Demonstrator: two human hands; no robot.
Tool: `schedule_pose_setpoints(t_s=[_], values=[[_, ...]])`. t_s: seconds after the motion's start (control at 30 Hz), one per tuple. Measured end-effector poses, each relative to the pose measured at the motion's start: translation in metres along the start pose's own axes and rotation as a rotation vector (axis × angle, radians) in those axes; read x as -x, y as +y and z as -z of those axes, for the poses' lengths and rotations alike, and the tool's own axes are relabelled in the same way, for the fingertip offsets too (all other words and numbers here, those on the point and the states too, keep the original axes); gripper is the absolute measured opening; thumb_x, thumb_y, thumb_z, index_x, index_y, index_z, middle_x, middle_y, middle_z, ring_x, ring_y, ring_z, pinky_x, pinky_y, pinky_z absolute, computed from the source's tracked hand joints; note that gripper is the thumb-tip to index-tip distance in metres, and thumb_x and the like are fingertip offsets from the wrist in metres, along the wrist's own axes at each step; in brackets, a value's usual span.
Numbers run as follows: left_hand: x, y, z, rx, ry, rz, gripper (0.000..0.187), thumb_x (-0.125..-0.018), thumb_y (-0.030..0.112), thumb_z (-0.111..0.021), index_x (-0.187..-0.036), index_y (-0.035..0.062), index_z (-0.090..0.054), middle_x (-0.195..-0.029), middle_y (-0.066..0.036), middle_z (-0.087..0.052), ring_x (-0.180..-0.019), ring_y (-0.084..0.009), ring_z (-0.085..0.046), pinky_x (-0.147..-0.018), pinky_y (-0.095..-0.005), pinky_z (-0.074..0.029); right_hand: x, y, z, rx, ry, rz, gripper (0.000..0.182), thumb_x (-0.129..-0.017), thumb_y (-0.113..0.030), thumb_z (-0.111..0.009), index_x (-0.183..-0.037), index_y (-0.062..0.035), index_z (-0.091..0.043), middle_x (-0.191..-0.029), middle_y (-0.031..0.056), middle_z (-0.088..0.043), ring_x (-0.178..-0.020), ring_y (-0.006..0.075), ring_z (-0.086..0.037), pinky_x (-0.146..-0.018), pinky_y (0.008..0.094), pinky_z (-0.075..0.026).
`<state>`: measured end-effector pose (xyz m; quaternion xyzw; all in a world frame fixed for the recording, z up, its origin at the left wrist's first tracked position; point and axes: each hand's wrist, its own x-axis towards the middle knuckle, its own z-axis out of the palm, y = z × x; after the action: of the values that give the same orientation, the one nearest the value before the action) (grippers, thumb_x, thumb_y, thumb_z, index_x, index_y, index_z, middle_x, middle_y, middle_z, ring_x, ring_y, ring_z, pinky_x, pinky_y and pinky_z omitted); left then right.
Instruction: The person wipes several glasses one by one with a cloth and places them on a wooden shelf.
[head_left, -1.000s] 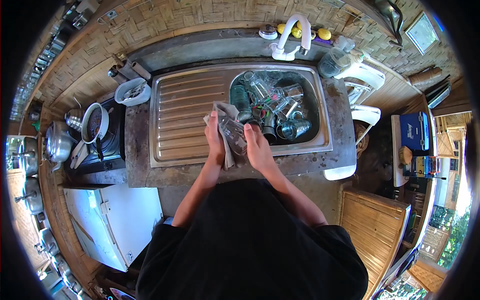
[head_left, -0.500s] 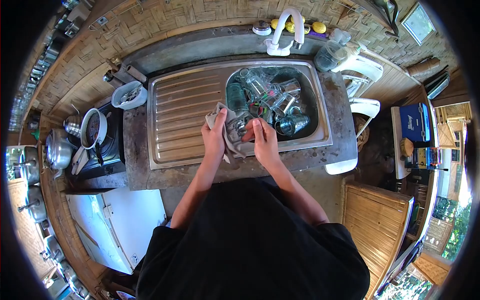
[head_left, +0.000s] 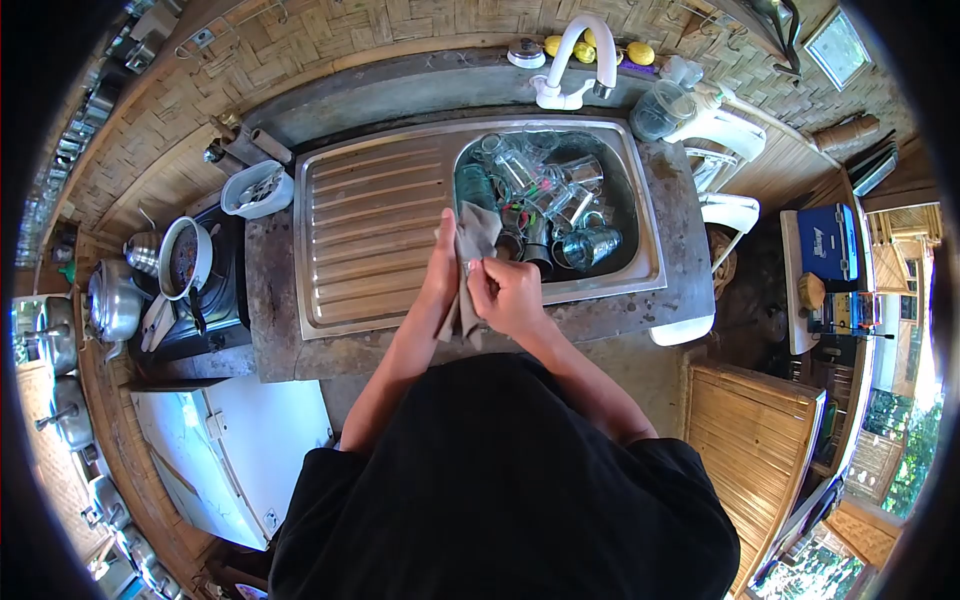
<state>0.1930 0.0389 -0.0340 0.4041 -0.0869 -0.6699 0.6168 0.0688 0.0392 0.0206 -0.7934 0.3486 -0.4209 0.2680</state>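
Note:
My left hand (head_left: 441, 262) holds a grey-brown cloth (head_left: 476, 229) near the front edge of the steel drainboard (head_left: 375, 220). Its thumb points up along the cloth, and the other fingers are hidden behind it. My right hand (head_left: 508, 292) is closed in a pinch at the cloth's right side, touching it; a small dark utensil part seems to lie against the cloth there, too unclear to name. Just beyond my hands, the sink basin (head_left: 630, 190) holds several glass mugs (head_left: 588, 247) and some utensils.
A white faucet (head_left: 562, 95) rises behind the basin. Left of the sink are a white plastic tub (head_left: 258, 190) and a pan (head_left: 186, 258) on the stove. White chairs (head_left: 728, 213) stand to the right, a blue cooler (head_left: 828, 243) beyond them.
My right hand has moved slightly left and down, its fingers now curled tighter against the cloth. The cloth is turned more upright, and the shiny utensil that showed between my hands is mostly hidden.

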Motion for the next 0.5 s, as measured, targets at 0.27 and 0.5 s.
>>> schedule_pose_setpoints(t_s=[0.27,0.5], values=[[0.019,-0.010,-0.008,0.035,-0.034,0.246,0.072,-0.102,0.069,-0.034,-0.119,0.0063,-0.065,-0.106,-0.013,-0.070,-0.096,-0.0232,-0.067,-0.090,-0.0356,-0.053,-0.008,0.001,0.018,0.001,-0.022,-0.014,0.040,-0.094,-0.011,-0.063,-0.058,-0.0026,-0.050,-0.047,0.0120,-0.047,-0.036,0.0273,-0.049,-0.040,0.0377,-0.034],[0.006,-0.050,-0.017,-0.209,0.017,-0.113,0.072,-0.107,0.061,-0.029,-0.132,0.0006,-0.058,-0.119,-0.010,-0.069,-0.103,-0.0250,-0.066,-0.097,-0.0372,-0.050,-0.022,0.034,0.025,-0.090,0.122,-0.364,0.038,-0.099,-0.015,-0.060,-0.065,0.0006,-0.057,-0.047,0.0052,-0.045,-0.039,0.0130,-0.043,-0.043,0.0321,-0.031]])
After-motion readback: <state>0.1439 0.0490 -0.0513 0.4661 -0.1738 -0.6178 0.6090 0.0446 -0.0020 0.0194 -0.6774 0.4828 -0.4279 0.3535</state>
